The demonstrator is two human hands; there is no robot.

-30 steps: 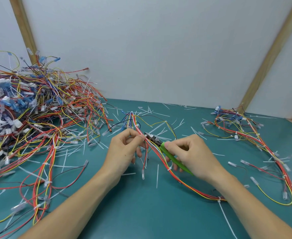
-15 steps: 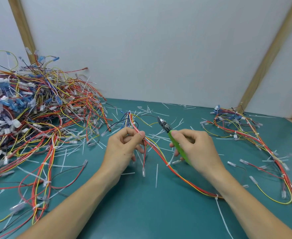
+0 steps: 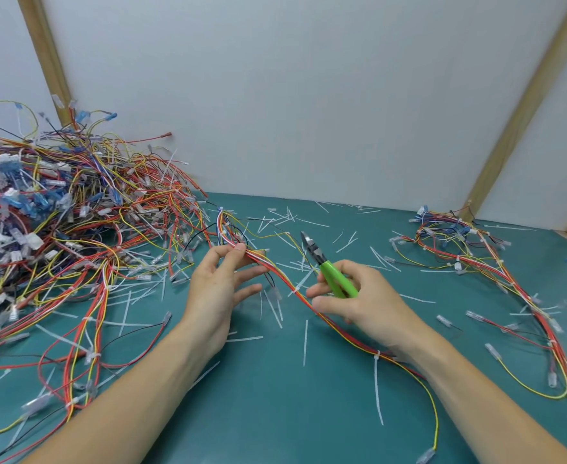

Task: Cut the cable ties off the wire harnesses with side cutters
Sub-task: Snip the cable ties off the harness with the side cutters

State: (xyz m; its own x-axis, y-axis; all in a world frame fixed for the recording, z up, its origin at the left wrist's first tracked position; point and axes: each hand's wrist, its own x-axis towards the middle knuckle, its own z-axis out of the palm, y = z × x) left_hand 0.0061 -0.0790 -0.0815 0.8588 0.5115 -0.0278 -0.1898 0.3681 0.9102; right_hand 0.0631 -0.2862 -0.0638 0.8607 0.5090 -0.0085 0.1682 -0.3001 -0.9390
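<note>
Two hands hover: left hand point(image 3: 220, 289) pinches the harness point(image 3: 277, 271), right hand point(image 3: 364, 303) grips green side cutters point(image 3: 329, 269).

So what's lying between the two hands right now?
In the head view, the red-and-yellow harness runs down between the left hand and right hand, with a cable tie on it and cut ties below.

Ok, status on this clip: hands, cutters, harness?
Left hand pinching red-and-yellow wire harness. Right hand gripping green-handled side cutters, raised off it. White cable tie uncut.
</note>
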